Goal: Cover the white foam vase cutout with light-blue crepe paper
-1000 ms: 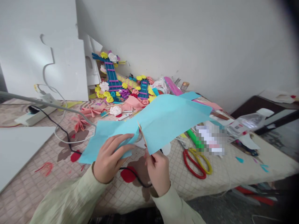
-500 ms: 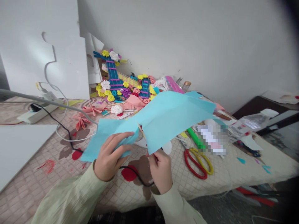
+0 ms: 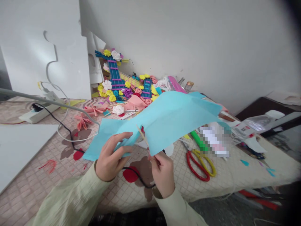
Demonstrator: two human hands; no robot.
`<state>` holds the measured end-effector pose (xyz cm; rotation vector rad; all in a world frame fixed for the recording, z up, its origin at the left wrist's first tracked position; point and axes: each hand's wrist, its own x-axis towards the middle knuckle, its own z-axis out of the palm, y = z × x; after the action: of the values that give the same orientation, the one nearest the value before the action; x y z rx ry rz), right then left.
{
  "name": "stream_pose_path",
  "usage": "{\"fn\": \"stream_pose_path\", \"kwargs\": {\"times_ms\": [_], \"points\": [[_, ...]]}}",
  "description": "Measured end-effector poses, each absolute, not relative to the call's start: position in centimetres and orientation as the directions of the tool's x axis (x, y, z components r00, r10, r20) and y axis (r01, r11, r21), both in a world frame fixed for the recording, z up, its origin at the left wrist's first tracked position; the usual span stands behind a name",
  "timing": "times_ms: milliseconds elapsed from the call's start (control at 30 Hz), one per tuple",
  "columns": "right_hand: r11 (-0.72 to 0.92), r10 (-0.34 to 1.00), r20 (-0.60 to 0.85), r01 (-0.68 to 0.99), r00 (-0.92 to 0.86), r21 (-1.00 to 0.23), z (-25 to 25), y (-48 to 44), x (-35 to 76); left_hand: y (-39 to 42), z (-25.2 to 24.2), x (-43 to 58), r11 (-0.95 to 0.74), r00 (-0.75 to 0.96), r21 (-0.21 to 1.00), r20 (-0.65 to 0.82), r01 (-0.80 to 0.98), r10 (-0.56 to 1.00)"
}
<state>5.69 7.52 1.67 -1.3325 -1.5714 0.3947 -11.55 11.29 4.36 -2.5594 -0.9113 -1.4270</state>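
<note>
A large light blue sheet of paper (image 3: 174, 125) lies across the middle, bowed up from the table, with a gap running in from its near edge. My left hand (image 3: 113, 157) is closed on the part of it left of the gap, fingers curled over the surface. In my right hand (image 3: 162, 171) a thin wooden stick (image 3: 142, 135) is pinched, its tip slanting up and left into the gap. The near corner of the sheet touches the right fingers. Under the paper, a red petal-shaped piece (image 3: 131, 174) and a black cable (image 3: 142, 183) lie on the tablecloth.
Scissors with red and yellow handles (image 3: 199, 163) lie right of my right hand. Behind the paper are craft flowers and a blue paper guitar shape (image 3: 115, 73). A power strip (image 3: 39, 111) with cables and a white board (image 3: 21, 150) are left; a plastic bottle (image 3: 256, 124) lies right.
The stick shows more clearly in a slightly wider gap in the sheet. Both hands keep their holds; the whole view has shifted a little.
</note>
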Motion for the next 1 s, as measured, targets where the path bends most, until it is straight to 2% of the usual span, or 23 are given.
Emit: {"fn": "stream_pose_path", "kwargs": {"times_ms": [200, 433, 533, 700, 1000], "points": [[0.375, 0.883, 0.466, 0.514, 0.054, -0.771, 1.4, 6.5, 5.1, 11.3, 4.4, -11.4, -0.828, 0.368, 0.206, 0.821, 0.521, 0.436], [0.331, 0.857, 0.495, 0.584, 0.142, -0.741, 1.1, 7.3, 5.5, 11.2, 4.2, -11.4, -0.832, 0.34, 0.21, 0.841, 0.513, 0.421], [0.318, 0.868, 0.471, 0.556, 0.154, -0.768, 0.7, 7.1, 5.3, 11.3, 4.2, -11.4, -0.83, 0.334, 0.189, 0.851, 0.525, 0.405], [0.402, 0.867, 0.493, 0.484, 0.072, -0.778, 0.6, 6.3, 4.7, 11.5, 4.1, -11.6, -0.833, 0.3, 0.184, 0.875, 0.521, 0.381], [0.343, 0.877, 0.469, 0.546, 0.106, -0.764, 1.2, 7.0, 5.1, 11.6, 3.9, -11.7, -0.835, 0.271, 0.2, 0.885, 0.513, 0.379]]}}
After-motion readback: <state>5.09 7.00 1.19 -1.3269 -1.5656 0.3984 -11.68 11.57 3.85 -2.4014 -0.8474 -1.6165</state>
